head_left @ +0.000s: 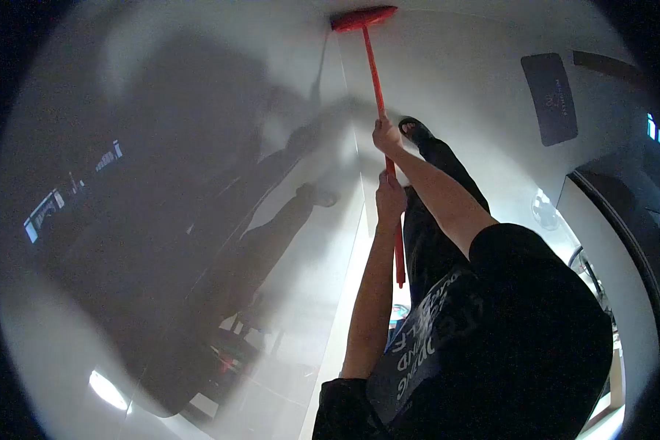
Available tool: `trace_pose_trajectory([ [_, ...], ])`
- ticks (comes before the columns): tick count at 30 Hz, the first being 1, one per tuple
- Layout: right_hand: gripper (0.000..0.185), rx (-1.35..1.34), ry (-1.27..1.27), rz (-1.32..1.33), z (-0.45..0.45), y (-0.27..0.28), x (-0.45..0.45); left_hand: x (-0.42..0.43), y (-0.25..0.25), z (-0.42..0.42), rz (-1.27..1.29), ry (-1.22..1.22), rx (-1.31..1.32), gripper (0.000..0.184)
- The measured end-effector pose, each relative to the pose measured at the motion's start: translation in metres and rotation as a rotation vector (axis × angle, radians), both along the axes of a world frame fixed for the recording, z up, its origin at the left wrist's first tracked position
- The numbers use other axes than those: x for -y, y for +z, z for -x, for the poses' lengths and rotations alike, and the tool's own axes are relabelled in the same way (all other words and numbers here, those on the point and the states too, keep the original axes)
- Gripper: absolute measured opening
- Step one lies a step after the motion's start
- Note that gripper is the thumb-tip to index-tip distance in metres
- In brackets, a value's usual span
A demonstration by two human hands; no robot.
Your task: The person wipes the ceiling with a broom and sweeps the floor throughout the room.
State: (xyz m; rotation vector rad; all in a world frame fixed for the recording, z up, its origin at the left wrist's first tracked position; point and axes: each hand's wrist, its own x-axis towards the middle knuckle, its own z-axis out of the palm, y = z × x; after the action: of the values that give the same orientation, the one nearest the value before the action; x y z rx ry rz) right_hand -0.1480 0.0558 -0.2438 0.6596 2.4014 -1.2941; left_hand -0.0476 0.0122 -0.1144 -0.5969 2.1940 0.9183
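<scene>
A red long-handled broom [374,70] stretches away from me, its wide head [363,18] against the floor beside the base of the glossy wall. My right hand [387,137] is wrapped round the handle at its middle. Lower down, nearer my body, my left hand [391,196] is closed round the same handle. The handle's end [400,271] sticks out below my left hand, in front of my dark trousers. The bristles are too blurred to make out.
A glossy wall [161,220] with shadows and reflections fills the left side. My sandalled foot [413,129] stands on the pale floor [477,95]. A dark mat [550,99] lies to the right, near a dark-edged curved piece of furniture [623,227].
</scene>
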Motion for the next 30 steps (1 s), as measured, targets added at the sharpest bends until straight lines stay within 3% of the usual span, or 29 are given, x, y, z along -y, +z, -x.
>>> trace_pose_trajectory([
  [3, 0.042, 0.075, 0.138, -0.102, 0.01, -0.019, -0.004, -0.011, -0.003, 0.012, 0.064, -0.024, -0.054, 0.037],
  [5, 0.044, 0.195, 0.129, 0.126, -0.006, -0.04, -0.005, -0.014, 0.002, -0.001, 0.116, -0.097, -0.139, 0.035],
  [8, 0.035, 0.082, -0.073, 0.12, -0.058, 0.018, 0.001, -0.011, 0.028, -0.047, 0.105, -0.053, 0.035, 0.031],
  [10, 0.04, 0.171, 0.254, -0.042, -0.117, -0.014, 0.01, -0.01, 0.05, -0.081, 0.109, -0.013, 0.196, 0.035],
  [12, 0.045, 0.268, 0.046, 0.098, -0.154, 0.031, 0.012, -0.006, 0.065, -0.124, 0.121, 0.013, 0.245, 0.039],
  [13, 0.05, 0.308, 0.216, 0.004, -0.185, 0.025, 0.018, -0.003, 0.073, -0.144, 0.116, 0.086, 0.354, 0.039],
  [15, 0.053, 0.475, 0.061, 0.13, -0.208, 0.06, 0.02, -0.001, 0.091, -0.174, 0.12, 0.173, 0.462, 0.04],
  [17, 0.052, 0.513, 0.076, 0.147, -0.211, 0.102, 0.012, -0.001, 0.11, -0.191, 0.13, 0.214, 0.455, 0.042],
  [19, 0.051, 0.545, 0.088, 0.158, -0.213, 0.104, 0.011, -0.005, 0.123, -0.186, 0.095, 0.225, 0.442, 0.044],
  [21, 0.052, 0.229, 0.01, 0.127, -0.209, 0.095, 0.014, -0.009, 0.131, -0.162, 0.128, 0.11, 0.389, 0.045],
  [26, 0.043, 0.279, -0.036, 0.147, -0.106, 0.073, -0.006, -0.029, 0.107, -0.072, 0.215, 0.0, 0.287, 0.038],
  [30, 0.032, 0.148, -0.082, 0.209, 0.001, 0.028, -0.024, -0.03, 0.042, 0.014, 0.243, -0.094, 0.104, 0.04],
])
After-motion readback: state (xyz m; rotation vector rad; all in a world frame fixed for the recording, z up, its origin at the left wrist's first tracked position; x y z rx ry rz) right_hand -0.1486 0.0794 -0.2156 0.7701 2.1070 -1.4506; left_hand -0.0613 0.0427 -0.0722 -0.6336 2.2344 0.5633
